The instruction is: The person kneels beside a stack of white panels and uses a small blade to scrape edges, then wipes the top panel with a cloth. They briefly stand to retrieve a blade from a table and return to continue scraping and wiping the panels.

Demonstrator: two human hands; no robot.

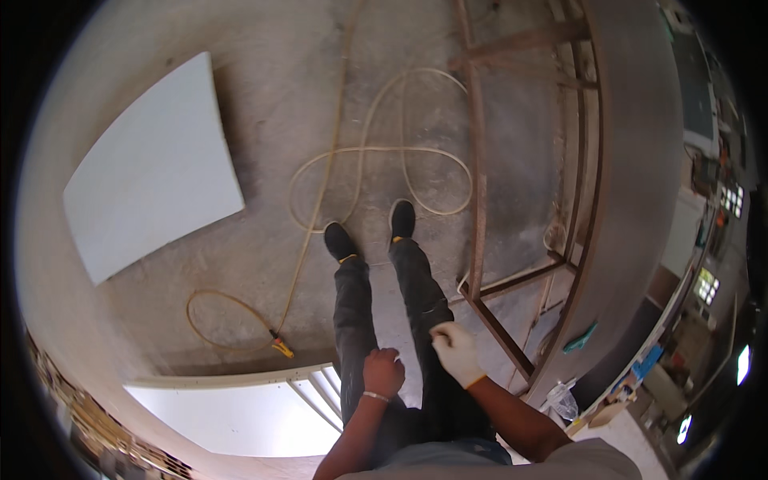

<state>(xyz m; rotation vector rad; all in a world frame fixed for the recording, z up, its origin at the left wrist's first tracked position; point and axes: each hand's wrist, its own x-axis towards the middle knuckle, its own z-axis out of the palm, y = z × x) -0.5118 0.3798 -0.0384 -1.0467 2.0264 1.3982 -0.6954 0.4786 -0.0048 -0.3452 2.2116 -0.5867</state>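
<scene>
My left hand (384, 373) is bare, with a pale band at the wrist, and hangs in front of my left thigh. Its fingers are loosely curled in, and nothing shows in them. A white work glove (462, 362) covers my right hand (454, 349), which hovers over my right thigh with the fingers folded in and no object visible. Neither hand touches the bench or the panels. Closest to my right hand is the brown metal bench frame (504, 340); left of my left hand lies a glossy white panel (232, 416).
A pale hose (416, 150) loops across the concrete floor around my feet, ending in a yellow air gun (282, 346) at the left. A large white sheet (156, 172) lies beyond. Right, the long bench top (636, 184) carries a green tool (579, 338); a clear plastic bag (562, 400) is nearby.
</scene>
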